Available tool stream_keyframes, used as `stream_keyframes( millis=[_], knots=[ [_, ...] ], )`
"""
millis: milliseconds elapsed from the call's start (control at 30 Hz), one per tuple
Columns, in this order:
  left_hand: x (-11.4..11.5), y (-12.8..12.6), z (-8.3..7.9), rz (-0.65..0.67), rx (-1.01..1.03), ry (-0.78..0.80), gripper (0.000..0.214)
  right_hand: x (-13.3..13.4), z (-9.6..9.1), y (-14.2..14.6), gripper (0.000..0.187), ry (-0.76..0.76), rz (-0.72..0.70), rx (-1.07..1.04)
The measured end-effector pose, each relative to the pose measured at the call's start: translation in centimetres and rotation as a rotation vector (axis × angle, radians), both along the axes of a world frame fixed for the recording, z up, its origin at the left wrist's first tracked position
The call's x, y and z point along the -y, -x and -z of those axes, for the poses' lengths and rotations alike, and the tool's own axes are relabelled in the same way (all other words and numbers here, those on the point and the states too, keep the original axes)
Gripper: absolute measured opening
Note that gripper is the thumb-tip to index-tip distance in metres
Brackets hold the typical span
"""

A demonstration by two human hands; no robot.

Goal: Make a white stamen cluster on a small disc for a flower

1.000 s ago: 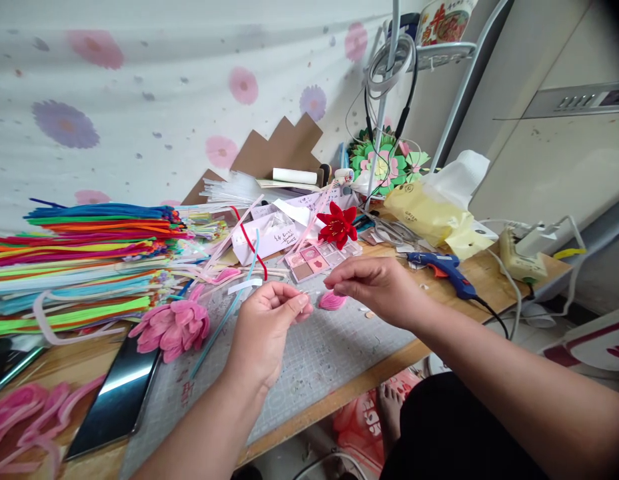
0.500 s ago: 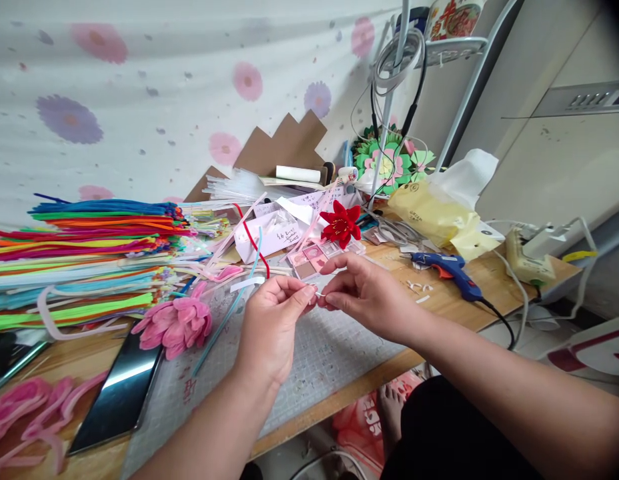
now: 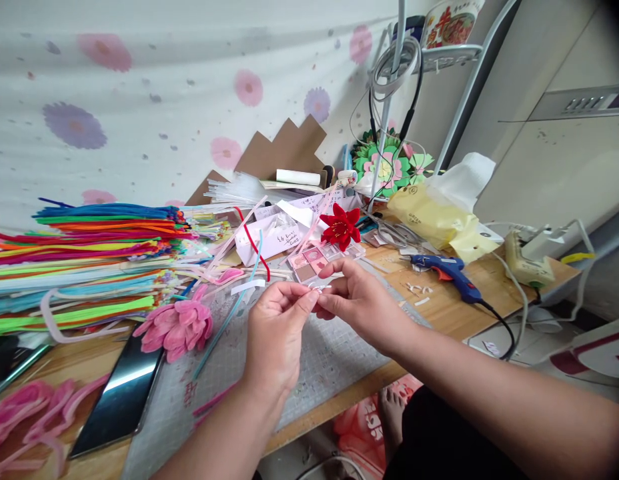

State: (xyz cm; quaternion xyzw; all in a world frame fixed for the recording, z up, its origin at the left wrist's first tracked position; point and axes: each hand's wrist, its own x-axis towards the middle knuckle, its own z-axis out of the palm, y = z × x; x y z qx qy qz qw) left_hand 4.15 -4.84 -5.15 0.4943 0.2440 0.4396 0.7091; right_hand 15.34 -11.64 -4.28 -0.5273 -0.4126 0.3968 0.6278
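Grip of the left hand point(image 3: 274, 333), head view: thumb and forefinger are pinched together on a small white piece point(image 3: 323, 289), largely hidden by the fingertips. The right hand point(image 3: 362, 300) meets it with bent fingers; whether these clasp the piece cannot be told. Both hands are above the gray mat point(image 3: 334, 363) on the table point(image 3: 447, 313). Beyond them stands a red flower point(image 3: 341, 227); a blue glue gun point(image 3: 452, 270) lies to the right.

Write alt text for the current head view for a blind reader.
The left hand pinches a small white piece over a gray cutting mat, the right hand against it. Bundled pipe cleaners and a pink flower lie to the left; a red flower sits behind, a blue glue gun right.
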Motion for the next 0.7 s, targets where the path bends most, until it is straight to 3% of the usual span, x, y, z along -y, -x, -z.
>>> stream_keyframes(
  millis=[333,700],
  knots=[
    [-0.4,0.5,-1.3,0.268,-0.036,0.102,0.019,0.3,0.4,-1.3,0.049,0.025,-0.083,0.144],
    [-1.2,0.3,-1.3,0.056,0.013,0.25,0.024,0.4,0.3,-2.0,0.037,0.043,-0.191,-0.081]
  ],
)
